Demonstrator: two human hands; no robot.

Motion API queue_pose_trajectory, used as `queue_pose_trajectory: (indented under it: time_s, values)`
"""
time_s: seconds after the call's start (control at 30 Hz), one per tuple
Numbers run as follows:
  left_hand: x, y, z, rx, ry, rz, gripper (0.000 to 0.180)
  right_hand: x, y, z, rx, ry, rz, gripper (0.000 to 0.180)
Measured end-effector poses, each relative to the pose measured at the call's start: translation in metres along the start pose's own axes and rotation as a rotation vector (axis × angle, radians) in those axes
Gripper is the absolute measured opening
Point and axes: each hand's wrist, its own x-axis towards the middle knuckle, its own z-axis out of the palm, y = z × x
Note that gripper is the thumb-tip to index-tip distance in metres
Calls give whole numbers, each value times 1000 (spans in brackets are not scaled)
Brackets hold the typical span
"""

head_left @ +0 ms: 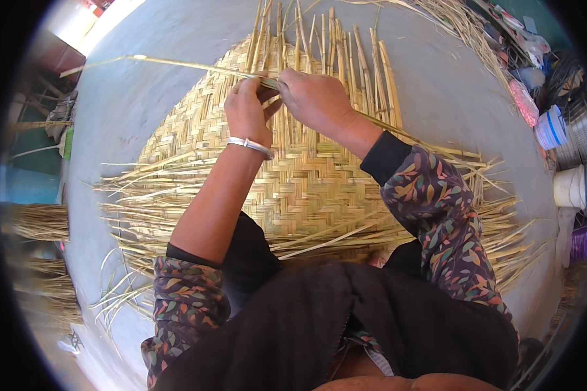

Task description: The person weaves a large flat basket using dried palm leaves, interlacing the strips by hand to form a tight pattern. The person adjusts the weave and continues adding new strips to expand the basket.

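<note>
A woven mat (313, 186) of split, straw-coloured reeds lies on the floor in front of me, its loose ends fanning out at both sides. Over its far part, my left hand (249, 109), with a silver bangle on the wrist, is closed on a long thin reed strip (189, 64). My right hand (316, 101) pinches the same strip close beside the left fingers. The strip stretches far out to the left past the mat. Several stiff reeds (365, 75) stick out from the mat's far edge, just beyond my hands. The fingertips are partly hidden.
Loose long reeds (450, 23) lie at the far right. Along the right side stand a white and blue bucket (551, 127), a white tub (570, 188) and a pink bag (524, 102). Bundles of reeds (39, 221) are at the left. Grey floor (111, 104) surrounds the mat.
</note>
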Motion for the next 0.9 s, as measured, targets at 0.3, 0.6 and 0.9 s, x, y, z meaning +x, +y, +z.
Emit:
queue_pose_trajectory:
  time_s: [0.3, 0.6, 0.9]
  values:
    - [18, 15, -18, -20, 116, 42, 22, -18, 3, -7, 106, -36, 51, 15]
    - [32, 24, -35, -44, 185, 127, 18, -39, 19, -9, 117, -170, 46, 18]
    - [44, 33, -60, -59, 237, 176, 16, -67, 50, 1, 222, -366, 176, 21]
